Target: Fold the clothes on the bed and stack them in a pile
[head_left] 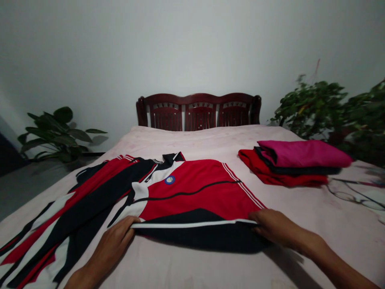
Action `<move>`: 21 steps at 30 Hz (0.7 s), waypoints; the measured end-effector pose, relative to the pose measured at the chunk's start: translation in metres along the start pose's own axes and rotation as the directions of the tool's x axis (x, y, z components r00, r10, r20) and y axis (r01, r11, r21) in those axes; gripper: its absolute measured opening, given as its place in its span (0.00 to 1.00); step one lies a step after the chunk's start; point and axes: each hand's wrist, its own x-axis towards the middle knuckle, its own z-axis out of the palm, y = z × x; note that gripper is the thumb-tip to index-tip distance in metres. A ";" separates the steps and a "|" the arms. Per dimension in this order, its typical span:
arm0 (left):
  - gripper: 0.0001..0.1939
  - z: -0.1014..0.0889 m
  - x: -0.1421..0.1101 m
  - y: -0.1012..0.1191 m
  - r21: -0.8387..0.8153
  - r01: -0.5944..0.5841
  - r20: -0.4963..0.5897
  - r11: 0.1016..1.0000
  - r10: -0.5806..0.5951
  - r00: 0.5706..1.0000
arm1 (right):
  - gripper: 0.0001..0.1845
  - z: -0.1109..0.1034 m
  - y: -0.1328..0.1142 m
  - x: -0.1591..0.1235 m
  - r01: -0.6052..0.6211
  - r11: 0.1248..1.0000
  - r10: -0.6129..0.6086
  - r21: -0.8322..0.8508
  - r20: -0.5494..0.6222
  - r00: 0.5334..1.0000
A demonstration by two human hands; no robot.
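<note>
A person is bending over a bed, working bare-handed at the near hem (192, 225) of a red, navy and white track jacket (192, 192) lying spread on a pale pink bedsheet (300, 245). The left hand (112, 241) is closed on the hem's left end, fingers pinching the white-piped edge, while the right hand (278, 228) is gripping the right end, fingers curling over the same edge. The jacket is occupying the near left of the bed, with a round blue badge (169, 180) showing on its chest and its dark collar (173, 158) pointing toward the far end. Its long striped sleeves (60, 216) are stretching away toward the near left corner. Just to the right, a folded magenta garment (300, 154) is resting on a folded red garment (270, 168), apart from both hands. Eyeglasses (345, 196) are lying on the sheet to the right of that pile. A dark wooden headboard (198, 112) is standing at the far end, flanked by a leafy plant (57, 134) on the left and another leafy plant (309, 108) on the right.
</note>
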 end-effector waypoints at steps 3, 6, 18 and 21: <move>0.14 0.000 0.009 -0.005 0.012 0.119 -0.064 0.993 -0.118 0.991 | 0.05 -0.033 0.002 0.022 0.039 0.999 -0.038 0.017 -0.051 0.998; 0.17 0.004 0.025 -0.010 0.080 0.199 -0.158 0.977 -0.185 0.970 | 0.05 -0.051 0.002 0.060 0.024 0.997 -0.036 -0.076 -0.164 0.986; 0.16 0.016 0.048 -0.016 0.289 0.210 -0.283 0.934 -0.126 0.951 | 0.19 -0.077 -0.003 0.120 -0.141 0.954 -0.011 -0.263 -0.503 0.864; 0.14 0.014 0.044 -0.013 0.268 0.200 -0.357 0.942 -0.096 0.929 | 0.24 -0.104 -0.011 0.115 -0.043 0.957 -0.177 -0.286 -0.697 0.695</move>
